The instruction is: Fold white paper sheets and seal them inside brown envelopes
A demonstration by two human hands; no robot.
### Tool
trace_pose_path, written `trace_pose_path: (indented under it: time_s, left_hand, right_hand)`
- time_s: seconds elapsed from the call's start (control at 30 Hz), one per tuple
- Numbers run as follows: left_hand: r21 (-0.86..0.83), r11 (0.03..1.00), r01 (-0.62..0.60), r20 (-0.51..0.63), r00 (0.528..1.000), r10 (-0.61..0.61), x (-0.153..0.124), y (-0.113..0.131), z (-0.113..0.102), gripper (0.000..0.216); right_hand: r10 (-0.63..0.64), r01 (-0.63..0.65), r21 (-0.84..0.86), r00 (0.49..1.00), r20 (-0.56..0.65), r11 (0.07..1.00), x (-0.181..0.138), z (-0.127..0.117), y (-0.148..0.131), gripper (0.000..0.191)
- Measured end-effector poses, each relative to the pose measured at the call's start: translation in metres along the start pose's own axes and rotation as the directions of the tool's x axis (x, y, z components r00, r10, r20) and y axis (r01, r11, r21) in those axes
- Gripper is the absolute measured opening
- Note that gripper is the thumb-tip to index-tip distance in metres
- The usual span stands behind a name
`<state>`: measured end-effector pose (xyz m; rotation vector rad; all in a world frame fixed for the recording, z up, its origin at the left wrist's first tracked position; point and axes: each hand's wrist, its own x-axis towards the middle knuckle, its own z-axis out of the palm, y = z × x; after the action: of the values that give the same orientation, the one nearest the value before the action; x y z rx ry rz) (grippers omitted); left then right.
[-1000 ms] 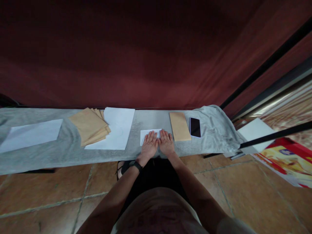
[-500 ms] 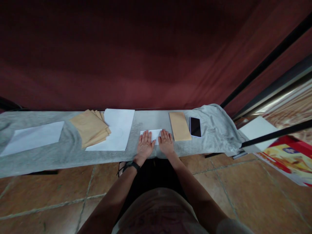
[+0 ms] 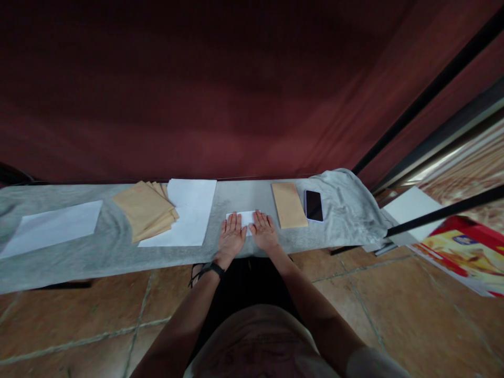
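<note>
My left hand (image 3: 231, 237) and my right hand (image 3: 263, 232) lie flat, fingers stretched out, side by side on a small folded white paper (image 3: 246, 217) on the grey-covered table (image 3: 98, 247). Most of that paper is hidden under my palms. A single tan envelope (image 3: 289, 205) lies just right of my right hand, with a dark phone (image 3: 314, 205) beside it. A black band sits on my left wrist.
A fanned stack of tan envelopes (image 3: 145, 209) rests on a large white sheet (image 3: 188, 216) to the left. Another white sheet (image 3: 51, 227) lies at the far left. A dark red curtain hangs behind. White board and a colourful poster (image 3: 468, 252) lie on the tiled floor at right.
My two hands have shifted slightly left on the folded paper and now cover more of it. Nothing else on the table has moved.
</note>
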<state>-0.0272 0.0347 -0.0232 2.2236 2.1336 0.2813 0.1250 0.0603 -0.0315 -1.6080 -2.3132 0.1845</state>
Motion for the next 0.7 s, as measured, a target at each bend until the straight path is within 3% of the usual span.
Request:
trace_pose_path:
  time_s: [0.27,0.7]
  left_hand:
    - [0.018,0.998,0.055,-0.026,0.998,-0.054,-0.008,-0.013,-0.004,0.063]
    - [-0.075,0.993,0.088,-0.155,0.983,-0.099,-0.023,-0.031,-0.005,0.058]
  right_hand:
    - [0.001,-0.006,-0.054,0.996,-0.093,0.999,-0.011,0.001,0.014,0.057]
    - [0.061,-0.068,-0.052,0.992,-0.114,0.996,-0.024,0.0,0.018,0.053]
